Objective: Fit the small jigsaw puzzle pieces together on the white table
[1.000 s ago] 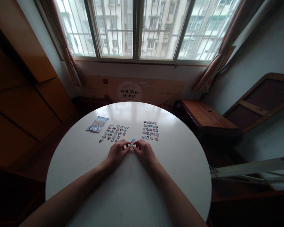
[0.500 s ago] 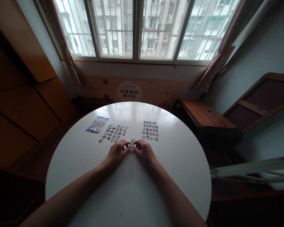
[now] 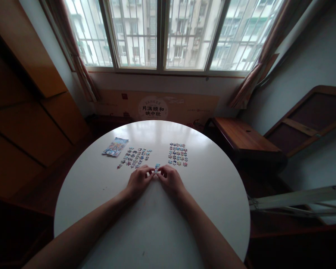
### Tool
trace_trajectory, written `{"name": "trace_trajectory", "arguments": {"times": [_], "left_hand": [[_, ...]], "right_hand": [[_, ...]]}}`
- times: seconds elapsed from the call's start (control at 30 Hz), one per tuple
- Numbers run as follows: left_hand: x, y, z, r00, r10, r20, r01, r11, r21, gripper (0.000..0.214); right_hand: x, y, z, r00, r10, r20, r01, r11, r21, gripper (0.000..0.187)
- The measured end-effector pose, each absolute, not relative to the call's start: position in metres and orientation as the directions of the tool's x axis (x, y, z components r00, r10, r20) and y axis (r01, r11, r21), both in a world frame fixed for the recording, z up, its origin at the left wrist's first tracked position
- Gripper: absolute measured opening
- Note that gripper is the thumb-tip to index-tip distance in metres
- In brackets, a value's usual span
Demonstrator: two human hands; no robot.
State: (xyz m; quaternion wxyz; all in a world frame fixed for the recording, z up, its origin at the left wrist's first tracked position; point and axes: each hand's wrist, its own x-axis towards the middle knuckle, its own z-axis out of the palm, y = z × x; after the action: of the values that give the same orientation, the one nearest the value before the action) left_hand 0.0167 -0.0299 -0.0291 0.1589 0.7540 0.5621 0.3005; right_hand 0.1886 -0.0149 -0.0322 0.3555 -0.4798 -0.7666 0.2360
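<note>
My left hand (image 3: 138, 181) and my right hand (image 3: 170, 180) meet at the middle of a round white table (image 3: 212, 194). Both pinch a small bluish jigsaw puzzle piece (image 3: 156, 167) between their fingertips, just above the tabletop. Beyond my left hand lies a loose spread of several puzzle pieces (image 3: 134, 157). Beyond my right hand a second group of pieces (image 3: 178, 154) is laid out in neat rows. A colourful picture card (image 3: 115, 146) rests on the table at the far left.
A dark wooden bench (image 3: 242, 138) stands right of the table, with a wooden frame (image 3: 310, 119) leaning on the wall. Wooden cabinets (image 3: 30, 119) fill the left side. A barred window (image 3: 168, 33) with curtains is straight ahead.
</note>
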Motion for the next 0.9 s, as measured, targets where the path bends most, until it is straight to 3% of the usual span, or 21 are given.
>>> {"name": "trace_trajectory", "arguments": {"times": [0.43,0.6,0.9], "left_hand": [[0.0199,-0.0337,-0.0247,0.175,0.942,0.287,0.786,-0.309,0.535,0.024],[0.0224,-0.0365,-0.0203,0.181,0.934,0.309,0.82,-0.316,0.477,0.024],[0.0245,-0.0372,-0.0222,0.152,0.951,0.268,0.835,-0.269,0.48,0.023]], "right_hand": [[0.1881,-0.0161,-0.0326,-0.25,0.904,0.346,0.601,0.426,-0.676,0.008],[0.1887,-0.0159,-0.0313,-0.214,0.915,0.341,0.656,0.393,-0.644,0.01],[0.1835,-0.0166,-0.0293,-0.261,0.914,0.31,0.727,0.397,-0.56,0.011]]}}
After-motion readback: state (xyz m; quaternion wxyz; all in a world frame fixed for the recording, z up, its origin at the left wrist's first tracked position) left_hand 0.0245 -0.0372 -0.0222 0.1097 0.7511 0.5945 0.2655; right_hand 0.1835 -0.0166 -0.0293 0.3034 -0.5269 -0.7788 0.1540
